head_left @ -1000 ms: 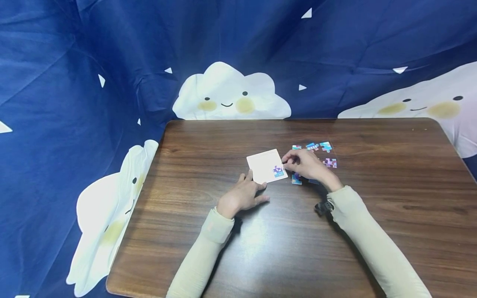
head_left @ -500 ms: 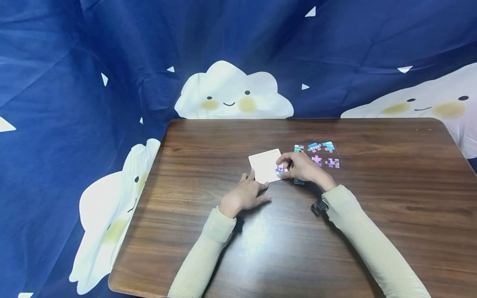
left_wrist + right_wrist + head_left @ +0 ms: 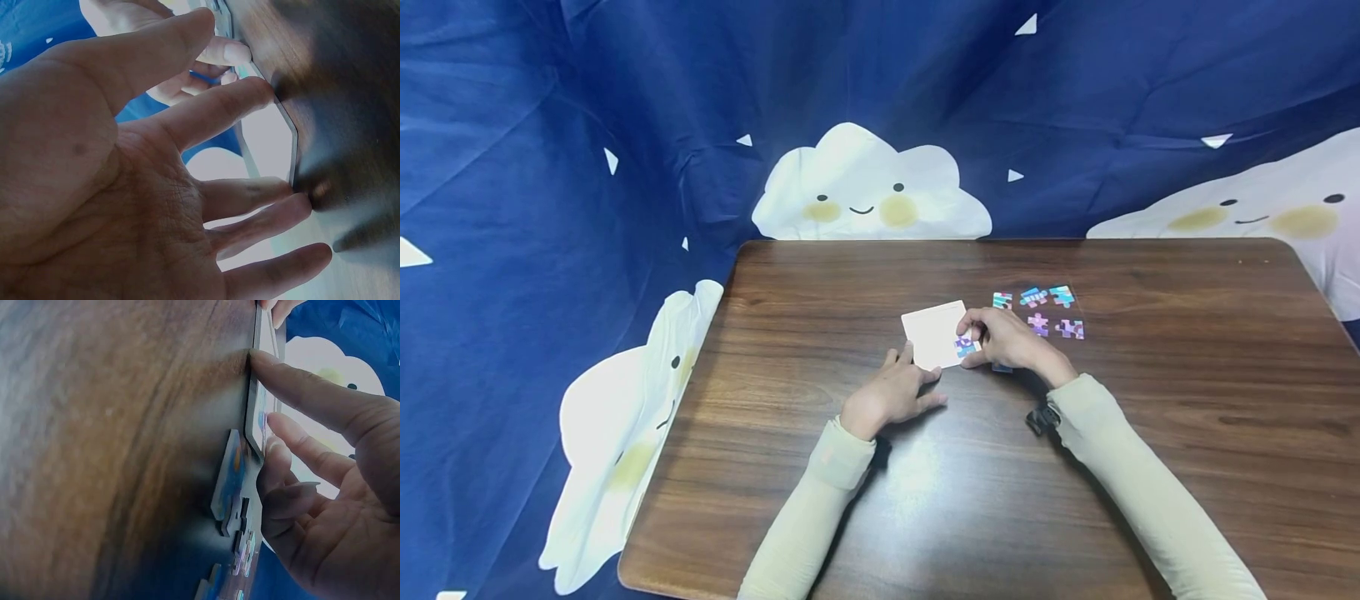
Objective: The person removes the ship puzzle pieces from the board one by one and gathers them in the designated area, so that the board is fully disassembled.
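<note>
A white puzzle board [image 3: 931, 329] lies at a slight angle on the table, with purple and blue jigsaw pieces [image 3: 966, 350] at its lower right corner. My left hand [image 3: 891, 393] rests beside the board's lower left, fingers spread; its fingertips [image 3: 259, 89] touch the board's edge in the left wrist view. At the opposite side, my right hand [image 3: 1011, 340] has thumb and forefinger bent around the jigsaw piece in the corner. In the right wrist view its thumb [image 3: 265, 362] meets the board's near edge, the other fingers curl at the side, and the piece is mostly hidden.
Several loose jigsaw pieces [image 3: 1038, 324] lie right of the board, some behind the right hand. One blue piece [image 3: 228, 472] lies close to the board's edge in the right wrist view. Beyond the brown table [image 3: 820, 292] hangs a blue curtain [image 3: 655, 83] with clouds.
My right hand has moved left from the board's right edge onto its lower right corner, and the loose pieces show more. My left hand stays by the board. The head view has shifted slightly.
</note>
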`<act>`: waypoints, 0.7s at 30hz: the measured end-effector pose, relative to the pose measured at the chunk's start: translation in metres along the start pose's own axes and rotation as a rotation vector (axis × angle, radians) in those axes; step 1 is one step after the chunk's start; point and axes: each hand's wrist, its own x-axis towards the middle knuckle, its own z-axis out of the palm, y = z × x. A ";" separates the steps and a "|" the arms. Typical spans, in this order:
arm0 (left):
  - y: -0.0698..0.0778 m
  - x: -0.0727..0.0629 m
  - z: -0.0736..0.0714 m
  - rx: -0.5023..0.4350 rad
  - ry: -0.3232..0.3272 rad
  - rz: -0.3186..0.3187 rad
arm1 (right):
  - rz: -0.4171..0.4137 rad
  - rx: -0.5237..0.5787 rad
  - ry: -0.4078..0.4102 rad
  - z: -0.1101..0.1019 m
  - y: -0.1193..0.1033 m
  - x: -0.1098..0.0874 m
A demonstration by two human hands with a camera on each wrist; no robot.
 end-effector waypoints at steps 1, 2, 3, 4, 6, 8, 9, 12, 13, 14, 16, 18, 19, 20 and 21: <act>0.000 0.000 0.000 0.000 0.000 0.000 | -0.006 -0.008 0.008 0.000 0.000 0.000; 0.000 0.000 0.000 -0.002 0.000 -0.001 | -0.013 -0.013 0.014 0.000 0.000 0.000; 0.000 0.000 0.000 -0.002 0.000 -0.002 | -0.017 -0.020 0.021 0.001 0.000 -0.001; 0.000 0.000 0.000 -0.004 0.000 -0.003 | -0.019 -0.026 0.027 0.001 0.000 -0.001; 0.000 0.000 0.000 -0.014 -0.001 -0.006 | -0.022 -0.034 0.039 0.001 0.000 -0.002; 0.000 0.000 0.000 -0.020 -0.001 -0.008 | -0.024 -0.032 0.053 0.001 0.000 -0.003; 0.000 0.000 0.000 -0.023 -0.002 -0.008 | -0.024 -0.029 0.060 0.001 -0.001 -0.004; 0.000 -0.001 -0.001 -0.030 -0.004 -0.007 | -0.043 -0.010 0.086 0.002 -0.001 -0.005; 0.000 -0.001 -0.001 -0.030 -0.004 -0.006 | -0.050 -0.003 0.092 0.002 -0.001 -0.006; 0.000 -0.001 -0.001 -0.029 -0.005 -0.007 | -0.055 0.004 0.097 0.003 -0.002 -0.006; 0.000 -0.001 -0.001 -0.033 -0.006 -0.005 | -0.056 0.013 0.105 0.004 -0.002 -0.006; 0.000 -0.001 -0.001 -0.032 -0.007 -0.007 | -0.053 0.024 0.103 0.004 -0.002 -0.006; 0.000 -0.001 -0.001 -0.031 -0.007 -0.008 | -0.048 0.027 0.099 0.004 -0.002 -0.006; 0.000 -0.001 -0.001 -0.031 -0.007 -0.009 | -0.041 0.033 0.096 0.005 -0.002 -0.006; 0.000 -0.001 -0.001 -0.030 -0.007 -0.008 | -0.035 0.038 0.092 0.005 -0.002 -0.006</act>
